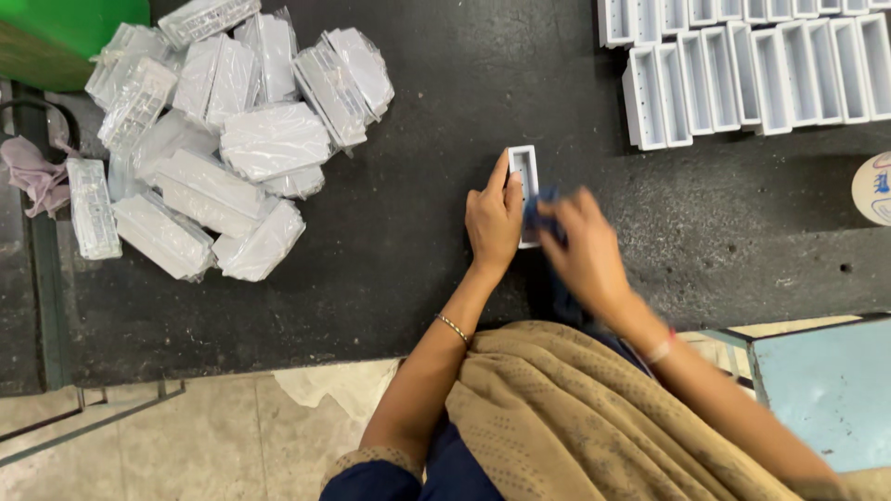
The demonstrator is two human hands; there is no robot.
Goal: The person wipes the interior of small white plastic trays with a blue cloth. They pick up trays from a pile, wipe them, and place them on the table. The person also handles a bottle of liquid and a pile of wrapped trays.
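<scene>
Left hand (494,223) fingers gripping white plastic case (525,176) at twelve o'clock; right hand (585,250) pinching blue cloth (538,215). Likely light, rigid; best held by long sides.

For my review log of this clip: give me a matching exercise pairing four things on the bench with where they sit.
Things:
1. white open box
2. plastic-wrapped packs
3. rows of white boxes
4. pink cloth

Places:
A. top right of the dark table
B. far left edge
C. between left hand and right hand
D. piled at upper left

Pairs: 1-C, 2-D, 3-A, 4-B
</scene>
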